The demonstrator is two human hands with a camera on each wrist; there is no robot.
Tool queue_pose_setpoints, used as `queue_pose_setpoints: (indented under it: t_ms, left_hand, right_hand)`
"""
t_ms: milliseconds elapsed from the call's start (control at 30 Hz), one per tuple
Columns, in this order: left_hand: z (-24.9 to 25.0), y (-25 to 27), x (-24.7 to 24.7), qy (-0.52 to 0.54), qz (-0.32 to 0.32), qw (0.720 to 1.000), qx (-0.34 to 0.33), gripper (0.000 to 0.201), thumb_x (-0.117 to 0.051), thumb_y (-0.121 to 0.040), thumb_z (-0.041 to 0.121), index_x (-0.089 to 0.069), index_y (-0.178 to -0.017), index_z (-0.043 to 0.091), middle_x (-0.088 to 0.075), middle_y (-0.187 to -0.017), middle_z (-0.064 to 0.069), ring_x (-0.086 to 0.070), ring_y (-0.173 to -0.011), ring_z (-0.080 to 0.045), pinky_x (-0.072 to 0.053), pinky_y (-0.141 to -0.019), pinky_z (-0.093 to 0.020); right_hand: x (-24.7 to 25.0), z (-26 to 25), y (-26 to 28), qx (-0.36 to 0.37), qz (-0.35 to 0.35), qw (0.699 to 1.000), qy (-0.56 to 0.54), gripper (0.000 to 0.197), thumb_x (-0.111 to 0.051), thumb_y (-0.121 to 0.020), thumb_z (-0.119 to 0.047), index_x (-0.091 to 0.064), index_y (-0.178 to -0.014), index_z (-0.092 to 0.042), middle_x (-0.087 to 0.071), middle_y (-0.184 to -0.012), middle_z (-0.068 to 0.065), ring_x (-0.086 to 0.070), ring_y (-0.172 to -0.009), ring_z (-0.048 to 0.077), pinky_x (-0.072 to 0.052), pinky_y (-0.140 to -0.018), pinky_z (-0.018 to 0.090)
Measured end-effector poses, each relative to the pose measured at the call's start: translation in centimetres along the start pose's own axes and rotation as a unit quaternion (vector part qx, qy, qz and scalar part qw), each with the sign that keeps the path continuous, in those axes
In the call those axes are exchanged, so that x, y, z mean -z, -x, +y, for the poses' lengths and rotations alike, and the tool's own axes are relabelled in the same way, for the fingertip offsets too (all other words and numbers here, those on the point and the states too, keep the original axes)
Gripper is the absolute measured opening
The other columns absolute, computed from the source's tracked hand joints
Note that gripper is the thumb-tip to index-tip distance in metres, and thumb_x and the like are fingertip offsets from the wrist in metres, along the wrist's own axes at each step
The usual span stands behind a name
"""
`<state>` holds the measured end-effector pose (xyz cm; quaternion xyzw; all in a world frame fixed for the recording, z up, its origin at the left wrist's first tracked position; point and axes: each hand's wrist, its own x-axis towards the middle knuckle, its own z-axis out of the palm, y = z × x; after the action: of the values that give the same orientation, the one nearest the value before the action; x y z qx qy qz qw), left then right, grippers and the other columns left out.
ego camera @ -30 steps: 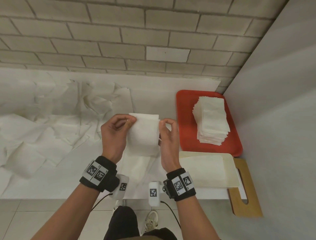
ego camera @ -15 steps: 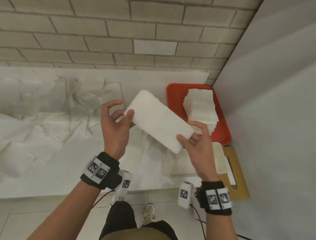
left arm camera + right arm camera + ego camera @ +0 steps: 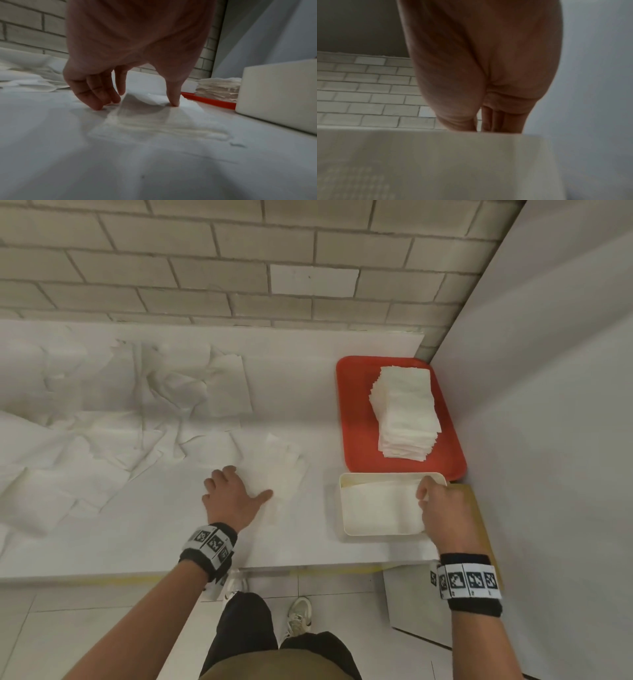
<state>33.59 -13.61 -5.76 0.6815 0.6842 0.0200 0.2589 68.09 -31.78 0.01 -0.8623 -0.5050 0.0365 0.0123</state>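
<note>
I saw the soft folded napkin lying in the smooth cream bin on the tabletop, my right hand curled onto its corner, grip impossible to tell, while my left hand, spread wide, pressed thumb and fingertips on a thin, flat paper sheet.
</note>
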Motion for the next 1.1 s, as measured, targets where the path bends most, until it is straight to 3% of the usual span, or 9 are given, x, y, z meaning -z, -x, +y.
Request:
queue_pose_setpoints:
  t_ms: [133, 267, 333, 433, 533, 667, 833, 1000, 1100]
  left_hand:
    - [0.8, -0.9, -0.4, 0.015, -0.015, 1.0, -0.017, 0.091, -0.085, -0.084, 0.055, -0.04, -0.148, 0.009, -0.052, -0.142, -0.017, -0.051, -0.131, -0.042, -0.048, -0.104, -0.057]
    - [0.4, -0.9, 0.0, 0.004, 0.05, 0.997, -0.063, 0.062, -0.083, -0.089, 0.042, -0.051, -0.131, 0.01, -0.056, -0.125, -0.016, -0.056, -0.113, -0.042, -0.052, -0.091, -0.055]
    - [0.4, -1.1, 0.0, 0.003, 0.046, 0.996, -0.077, 0.053, -0.078, -0.095, 0.039, -0.057, -0.13, 0.007, -0.056, -0.126, -0.018, -0.053, -0.115, -0.042, -0.051, -0.093, -0.054]
    - [0.8, -2.0, -0.4, 0.045, 0.006, 0.994, -0.095, 0.045, -0.069, -0.102, 0.036, -0.061, -0.128, 0.001, -0.058, -0.119, -0.02, -0.056, -0.114, -0.042, -0.052, -0.095, -0.052]
    - [0.6, -2.8, -0.9, 0.086, -0.017, 0.989, -0.116, 0.037, -0.061, -0.105, 0.043, -0.065, -0.11, 0.007, -0.066, -0.104, -0.014, -0.063, -0.1, -0.04, -0.053, -0.089, -0.052]
    - [-1.3, -3.9, -1.8, 0.081, -0.053, 0.99, -0.107, 0.044, -0.046, -0.102, 0.063, -0.055, -0.077, 0.027, -0.064, -0.097, -0.01, -0.058, -0.103, -0.039, -0.048, -0.092, -0.052]
    - [-0.8, -2.7, -1.2, 0.028, -0.111, 0.987, -0.114, 0.026, -0.069, -0.101, 0.041, -0.063, -0.098, 0.016, -0.041, -0.13, -0.005, -0.037, -0.124, -0.028, -0.036, -0.109, -0.041]
    - [0.9, -2.9, -0.7, 0.075, -0.08, 0.987, -0.119, 0.058, -0.088, -0.085, 0.034, -0.055, -0.13, 0.018, -0.047, -0.126, -0.008, -0.043, -0.122, -0.032, -0.041, -0.1, -0.039]
    - [1.6, -3.7, 0.1, 0.088, -0.014, 0.989, -0.122, 0.068, -0.086, -0.084, 0.038, -0.052, -0.141, 0.023, -0.045, -0.133, -0.014, -0.039, -0.125, -0.034, -0.042, -0.108, -0.048]
  right_hand:
    - [-0.1, -2.0, 0.2, -0.072, -0.065, 0.995, 0.024, 0.023, -0.071, -0.098, -0.015, -0.065, -0.121, -0.017, -0.07, -0.101, 0.008, -0.071, -0.086, 0.026, -0.054, -0.065, 0.031]
    - [3.0, -6.6, 1.7, -0.047, 0.106, 0.992, -0.058, 0.029, -0.077, -0.095, -0.015, -0.067, -0.122, -0.014, -0.067, -0.116, 0.014, -0.069, -0.096, 0.033, -0.061, -0.07, 0.04]
    - [4.2, -11.2, 2.5, 0.018, 0.139, 0.973, -0.184, 0.021, -0.071, -0.101, -0.019, -0.067, -0.121, -0.018, -0.066, -0.117, 0.007, -0.067, -0.096, 0.023, -0.061, -0.075, 0.038]
    - [2.3, -18.0, 2.1, 0.055, 0.013, 0.94, -0.337, 0.019, -0.06, -0.108, -0.028, -0.062, -0.124, -0.018, -0.068, -0.113, 0.003, -0.069, -0.094, 0.017, -0.06, -0.083, 0.036]
    - [-0.9, -23.0, 0.7, -0.002, -0.136, 0.936, -0.325, 0.044, -0.049, -0.112, -0.041, -0.046, -0.146, -0.012, -0.062, -0.136, 0.013, -0.064, -0.122, 0.031, -0.051, -0.097, 0.04]
    - [-4.6, -25.1, -1.5, -0.111, -0.135, 0.92, -0.352, 0.068, -0.048, -0.11, -0.052, -0.031, -0.155, -0.005, -0.058, -0.141, 0.021, -0.06, -0.127, 0.04, -0.052, -0.099, 0.046]
    - [-7.5, -24.9, -3.0, -0.152, -0.093, 0.932, -0.316, 0.079, -0.057, -0.1, -0.067, -0.037, -0.146, -0.006, -0.056, -0.137, 0.018, -0.063, -0.122, 0.04, -0.057, -0.094, 0.049]
    - [-8.2, -24.7, -4.2, -0.155, -0.103, 0.935, -0.3, 0.047, -0.065, -0.103, -0.047, -0.049, -0.137, -0.018, -0.054, -0.13, 0.008, -0.066, -0.112, 0.037, -0.058, -0.085, 0.047]
    - [-8.6, -24.5, -4.2, -0.119, -0.078, 0.93, -0.339, 0.028, -0.065, -0.104, -0.042, -0.06, -0.125, -0.023, -0.058, -0.122, 0.003, -0.065, -0.109, 0.031, -0.057, -0.089, 0.046]
